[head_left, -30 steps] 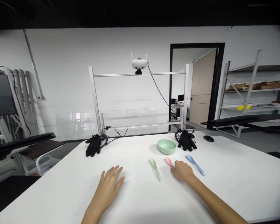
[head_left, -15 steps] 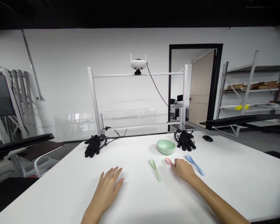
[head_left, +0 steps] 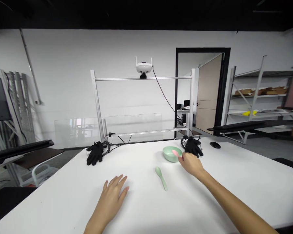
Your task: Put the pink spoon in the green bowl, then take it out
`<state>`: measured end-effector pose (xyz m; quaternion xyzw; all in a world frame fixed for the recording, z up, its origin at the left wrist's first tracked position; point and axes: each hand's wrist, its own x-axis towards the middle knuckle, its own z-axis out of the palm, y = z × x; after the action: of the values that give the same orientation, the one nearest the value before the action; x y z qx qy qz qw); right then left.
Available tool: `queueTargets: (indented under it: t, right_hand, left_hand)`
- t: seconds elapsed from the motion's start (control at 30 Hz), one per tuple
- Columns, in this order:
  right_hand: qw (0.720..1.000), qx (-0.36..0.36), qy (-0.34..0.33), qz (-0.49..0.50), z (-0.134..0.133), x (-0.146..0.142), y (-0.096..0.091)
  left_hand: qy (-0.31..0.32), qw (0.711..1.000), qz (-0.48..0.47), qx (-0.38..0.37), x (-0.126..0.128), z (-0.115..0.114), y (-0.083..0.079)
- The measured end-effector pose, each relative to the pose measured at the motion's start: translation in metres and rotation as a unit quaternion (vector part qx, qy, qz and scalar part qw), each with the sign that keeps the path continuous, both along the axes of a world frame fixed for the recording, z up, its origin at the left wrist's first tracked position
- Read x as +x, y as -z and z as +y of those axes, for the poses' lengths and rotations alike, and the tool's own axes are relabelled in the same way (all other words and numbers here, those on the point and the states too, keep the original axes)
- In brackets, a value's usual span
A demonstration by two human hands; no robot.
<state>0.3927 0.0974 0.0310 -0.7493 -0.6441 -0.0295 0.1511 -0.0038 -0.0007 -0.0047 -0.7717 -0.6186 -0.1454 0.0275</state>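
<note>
My right hand (head_left: 191, 163) is closed on a pink spoon (head_left: 175, 152); only the spoon's bowl end shows past my fingers, over the right side of a light green bowl (head_left: 170, 157). The rest of that spoon is hidden in my grip. A green spoon (head_left: 161, 178) lies on the white table (head_left: 141, 208), nearer to me than the bowl and between my two hands. My left hand (head_left: 112, 198) rests at the left with its fingers spread and nothing in it. The blue spoon is hidden behind my right hand and forearm.
Black gloves stand at the table's back, one on the left (head_left: 95, 153) and one on the right (head_left: 193, 147), with cables. A black mouse (head_left: 215, 145) lies at the back right. Behind the table rises a metal frame (head_left: 141, 78) bearing a white camera unit (head_left: 144, 68).
My right hand has lifted the pink spoon from the table and moved it forward to the bowl. It now covers the blue spoon. My left hand has stayed in place.
</note>
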Motion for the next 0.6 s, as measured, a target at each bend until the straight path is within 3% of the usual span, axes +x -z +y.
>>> queueTargets:
  t: [0.23, 0.6]
  right_hand:
    - [1.0, 0.005, 0.018, 0.0, 0.036, 0.002, -0.009]
    - [0.997, -0.026, 0.051, 0.043, 0.079, -0.004, 0.005]
  left_hand:
    - [0.009, 1.0, -0.008, 0.015, -0.001, 0.002, 0.003]
    - [0.005, 1.0, -0.008, 0.013, -0.007, 0.001, 0.003]
